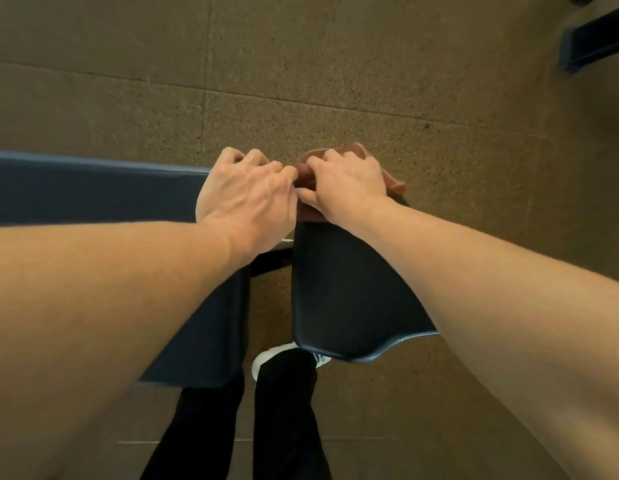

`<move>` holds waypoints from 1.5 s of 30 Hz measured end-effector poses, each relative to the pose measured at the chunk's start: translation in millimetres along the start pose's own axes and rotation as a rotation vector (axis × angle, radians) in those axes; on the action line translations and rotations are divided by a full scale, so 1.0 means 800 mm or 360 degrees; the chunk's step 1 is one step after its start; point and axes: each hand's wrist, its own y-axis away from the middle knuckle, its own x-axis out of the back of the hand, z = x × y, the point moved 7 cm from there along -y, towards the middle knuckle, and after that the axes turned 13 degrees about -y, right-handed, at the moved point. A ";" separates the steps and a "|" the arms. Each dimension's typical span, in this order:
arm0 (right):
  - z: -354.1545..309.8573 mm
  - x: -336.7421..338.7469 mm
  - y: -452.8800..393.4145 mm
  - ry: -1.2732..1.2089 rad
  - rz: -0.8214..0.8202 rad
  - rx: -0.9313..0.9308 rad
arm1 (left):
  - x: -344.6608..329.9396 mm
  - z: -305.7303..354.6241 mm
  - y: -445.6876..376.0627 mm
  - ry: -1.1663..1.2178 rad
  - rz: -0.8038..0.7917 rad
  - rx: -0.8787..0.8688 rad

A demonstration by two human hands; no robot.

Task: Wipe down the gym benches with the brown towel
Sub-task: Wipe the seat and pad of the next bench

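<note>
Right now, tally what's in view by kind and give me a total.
Bench pads: 3 (long pad, seat pad, far pad)
Brown towel: 1
Hands: 2 (left hand, right hand)
White shoes: 2, mostly hidden
Total: 8

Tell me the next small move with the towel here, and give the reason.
Probably draw the brown towel back along the dark bench pad toward the body. The right hand presses it, bunched, at the pad's far end, the left hand pinches its near edge, and the whole near length of the pad lies uncovered.
</note>
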 end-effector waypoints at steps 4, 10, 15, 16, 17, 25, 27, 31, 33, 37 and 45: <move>0.015 0.005 0.010 -0.0020 0.0004 0.0058 | -0.005 0.000 -0.001 -0.0021 -0.0030 0.0000; 0.141 0.036 0.171 -0.0383 0.0079 -0.0450 | -0.003 -0.003 0.002 0.0021 -0.0018 -0.0042; 0.138 0.017 0.207 -0.0137 0.0296 -0.0485 | -0.002 0.002 0.001 -0.0006 -0.0023 -0.0032; 0.132 0.011 0.199 -0.0106 0.0351 -0.0519 | -0.004 0.001 0.001 -0.0008 -0.0029 -0.0031; 0.125 0.004 0.187 -0.0079 0.0388 -0.0539 | -0.004 0.001 0.001 -0.0007 -0.0041 -0.0043; 0.045 -0.016 0.072 -0.0079 0.0450 -0.0198 | -0.004 0.001 0.000 -0.0067 0.0001 -0.0021; 0.032 -0.028 0.074 0.0036 0.0472 -0.0005 | -0.004 0.002 0.002 -0.0080 0.0063 0.0035; -0.005 -0.101 0.149 0.0093 0.0228 0.0587 | 0.000 0.002 0.002 -0.0061 0.0082 0.0039; -0.024 -0.153 0.207 0.0079 -0.0051 0.0800 | 0.003 0.000 0.003 -0.0053 0.0088 0.0066; -0.022 -0.180 0.235 0.0173 -0.0332 0.1008 | 0.004 0.001 0.004 -0.0044 0.0084 0.0115; 0.012 -0.021 0.024 0.0298 0.0151 0.0554 | 0.006 0.007 0.009 -0.0153 0.0145 0.0272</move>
